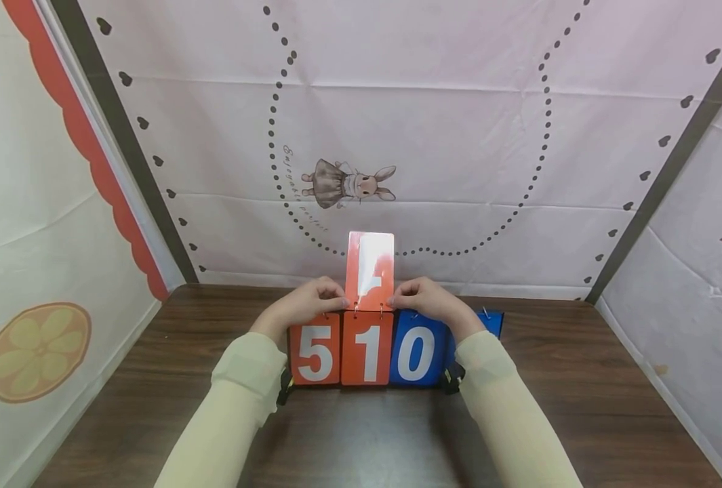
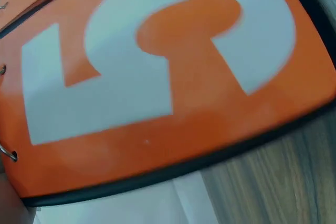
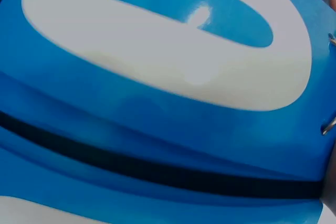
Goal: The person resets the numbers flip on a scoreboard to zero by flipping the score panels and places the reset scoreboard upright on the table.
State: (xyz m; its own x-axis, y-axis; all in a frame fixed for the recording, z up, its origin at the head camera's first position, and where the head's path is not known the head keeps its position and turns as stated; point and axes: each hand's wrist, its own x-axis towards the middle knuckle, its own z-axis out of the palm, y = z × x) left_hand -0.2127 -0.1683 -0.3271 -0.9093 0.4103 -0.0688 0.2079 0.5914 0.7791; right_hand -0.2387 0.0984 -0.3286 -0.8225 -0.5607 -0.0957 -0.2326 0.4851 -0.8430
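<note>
A flip scoreboard stands on the table with red cards on the left and blue cards on the right. One red card (image 1: 352,271) is turned up above the rings, its white figure washed out by glare. My left hand (image 1: 312,298) pinches its lower left edge, and my right hand (image 1: 426,298) pinches the lower right edge. Beneath it shows a red card with a 1 (image 1: 369,349). Beside that are a red 5 card (image 2: 157,129) and a blue 0 card (image 3: 157,103). The far right blue card (image 1: 491,321) is mostly hidden by my right forearm.
The brown wooden table (image 1: 361,440) runs around the scoreboard. Behind it rises a pale cloth wall (image 1: 458,149) with a printed rabbit (image 1: 348,184). More printed cloth (image 1: 25,257) closes off the left side, and another panel (image 1: 702,285) the right.
</note>
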